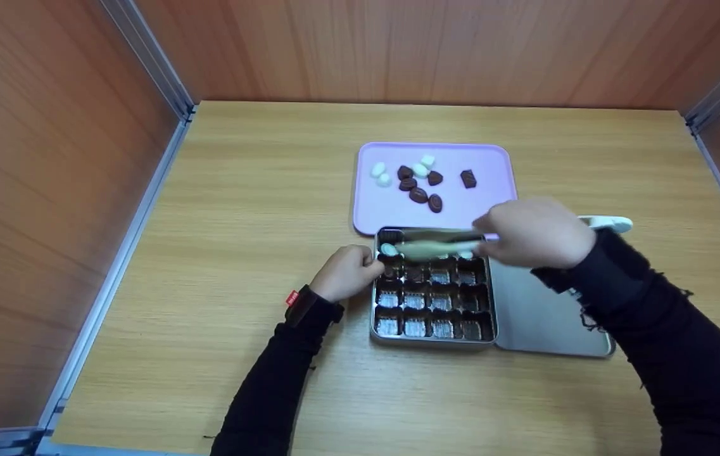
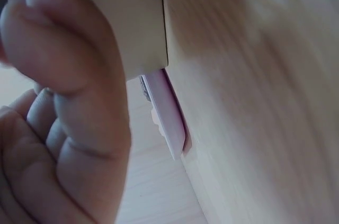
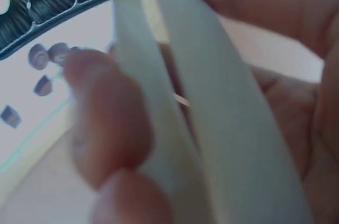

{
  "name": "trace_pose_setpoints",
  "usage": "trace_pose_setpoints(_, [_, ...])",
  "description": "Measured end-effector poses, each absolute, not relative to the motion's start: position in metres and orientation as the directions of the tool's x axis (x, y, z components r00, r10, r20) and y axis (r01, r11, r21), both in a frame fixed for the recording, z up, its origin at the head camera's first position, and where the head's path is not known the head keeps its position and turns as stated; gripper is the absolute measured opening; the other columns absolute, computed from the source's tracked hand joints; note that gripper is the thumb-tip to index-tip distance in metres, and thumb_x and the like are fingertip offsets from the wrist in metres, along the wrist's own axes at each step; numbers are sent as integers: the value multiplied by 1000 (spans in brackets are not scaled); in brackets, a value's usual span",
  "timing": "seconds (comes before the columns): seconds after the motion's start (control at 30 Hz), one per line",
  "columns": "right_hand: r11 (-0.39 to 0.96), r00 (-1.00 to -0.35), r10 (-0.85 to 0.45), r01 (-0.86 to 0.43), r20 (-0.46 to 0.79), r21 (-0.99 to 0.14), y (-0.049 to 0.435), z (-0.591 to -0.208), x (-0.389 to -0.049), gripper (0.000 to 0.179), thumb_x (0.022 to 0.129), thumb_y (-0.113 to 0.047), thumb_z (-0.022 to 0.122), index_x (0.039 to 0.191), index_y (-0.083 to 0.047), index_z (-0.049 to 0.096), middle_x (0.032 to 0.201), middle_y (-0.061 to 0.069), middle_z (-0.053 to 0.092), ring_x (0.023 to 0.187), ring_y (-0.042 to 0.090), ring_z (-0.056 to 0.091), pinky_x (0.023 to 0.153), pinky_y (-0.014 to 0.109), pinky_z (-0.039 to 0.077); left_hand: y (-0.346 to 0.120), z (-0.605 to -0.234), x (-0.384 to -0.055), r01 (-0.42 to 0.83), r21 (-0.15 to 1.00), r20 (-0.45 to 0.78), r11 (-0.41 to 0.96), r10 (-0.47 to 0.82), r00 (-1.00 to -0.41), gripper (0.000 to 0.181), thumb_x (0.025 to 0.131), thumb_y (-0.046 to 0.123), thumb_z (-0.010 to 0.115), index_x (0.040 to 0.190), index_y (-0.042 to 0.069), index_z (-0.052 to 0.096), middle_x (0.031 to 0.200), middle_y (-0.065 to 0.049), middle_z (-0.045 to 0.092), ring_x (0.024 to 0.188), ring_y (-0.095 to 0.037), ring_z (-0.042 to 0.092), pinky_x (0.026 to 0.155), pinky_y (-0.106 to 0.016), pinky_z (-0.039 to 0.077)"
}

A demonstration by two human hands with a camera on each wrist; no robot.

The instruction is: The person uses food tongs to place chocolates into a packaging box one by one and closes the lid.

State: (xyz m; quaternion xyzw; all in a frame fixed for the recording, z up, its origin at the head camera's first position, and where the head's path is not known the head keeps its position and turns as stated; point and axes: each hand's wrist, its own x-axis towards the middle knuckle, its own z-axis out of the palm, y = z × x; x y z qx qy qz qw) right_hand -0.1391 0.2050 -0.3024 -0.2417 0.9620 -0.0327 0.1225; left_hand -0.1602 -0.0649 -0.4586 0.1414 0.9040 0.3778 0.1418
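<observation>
In the head view, the pale tongs point(image 1: 429, 251) lie above the far row of a metal tin point(image 1: 434, 342), their long axis running roughly left to right, with the blurred tips pointing left and the rounded end jutting out right, beyond the right hand point(image 1: 540, 233) that grasps them. Whether anything sits between the tips cannot be told. The left hand point(image 1: 348, 272), fingers bent, holds the tin's left edge. A dark insert point(image 1: 441, 297) divides the tin into a grid of compartments; white pieces point(image 1: 389, 249) show in the far row, partly behind the tongs. Beyond the tin, a lilac tray point(image 1: 486, 161) bears brown chocolates point(image 1: 418, 195) and white sweets point(image 1: 378, 169), one square chocolate apart on the right. A metal lid point(image 1: 549, 316) lies just right of the tin, and the right sleeve point(image 1: 625, 304) covers part of it. In the left wrist view, the curled fingers are against the tin's pale side wall, with the tray's edge past its corner. In the right wrist view, the tongs' two arms slant from the bottom up and left towards the insert, a narrow gap between them, fingers on either side; chocolates show at left, on the tray.
</observation>
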Motion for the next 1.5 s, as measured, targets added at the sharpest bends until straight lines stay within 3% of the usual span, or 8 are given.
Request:
trace_pose_setpoints(0.1, [900, -903, -417, -394, -104, -188, 225, -310, -154, 19, 91, -31, 63, 92, -13, 69, 63, -1, 54, 52, 16, 46, 47, 32, 32, -65, -458, -160, 145, 720, -155, 679, 361, -920, 32, 83, 23, 54, 58, 19, 35, 58, 8, 34, 54, -11, 36, 54, -26, 30])
trace_pose_setpoints(0.23, [932, -963, -265, -267, 38, -246, 251, -329, -171, 24, 92, -28, 61, 93, -5, 66, 63, 3, 49, 54, 20, 44, 48, 33, 28, -64, -458, -160, 138, 721, -162, 679, 360, -919, 31, 83, 23, 54, 59, 19, 35, 58, 8, 35, 54, -11, 36, 55, -26, 30])
trace_pose_setpoints(0.4, [960, -991, -133, -121, -30, -254, 272, -356, -188, 27, 93, -28, 58, 83, -3, 58, 64, 5, 45, 57, 24, 43, 50, 34, 26, -64, -458, -160, 133, 722, -164, 679, 355, -920, 31, 83, 23, 54, 59, 19, 35, 58, 8, 34, 54, -12, 36, 55, -26, 30])
trace_pose_setpoints(0.7, [972, -989, -48, -14, -140, -236, 280, -388, -202, 31, 91, -28, 54, 77, -1, 57, 64, 7, 47, 59, 27, 46, 52, 35, 30, -62, -460, -160, 148, 704, -155, 695, 354, -923, 30, 82, 23, 54, 59, 19, 35, 59, 8, 35, 55, -12, 38, 54, -26, 30])
trace_pose_setpoints(0.87, [973, -993, -35, -7, -117, -230, 278, -396, -200, 28, 90, -26, 56, 75, -2, 59, 66, 10, 52, 60, 29, 49, 52, 38, 33, -61, -461, -160, 146, 701, -160, 698, 353, -922, 31, 82, 23, 55, 58, 19, 35, 57, 8, 34, 54, -12, 37, 54, -27, 30])
trace_pose_setpoints(1.13, [980, -996, -34, -18, -78, -197, 282, -398, -194, 19, 90, -24, 60, 90, -7, 68, 73, 13, 59, 64, 32, 54, 52, 45, 37, -61, -462, -161, 146, 705, -162, 694, 358, -920, 31, 82, 23, 54, 58, 19, 35, 57, 8, 34, 54, -12, 37, 54, -26, 30])
trace_pose_setpoints(1.5, [967, -989, -150, -144, -11, -208, 291, -380, -168, 14, 91, -24, 61, 91, -11, 68, 66, 4, 54, 57, 22, 47, 47, 33, 27, -62, -462, -161, 150, 711, -161, 688, 366, -916, 32, 84, 23, 54, 58, 19, 35, 58, 8, 34, 55, -12, 36, 55, -27, 30])
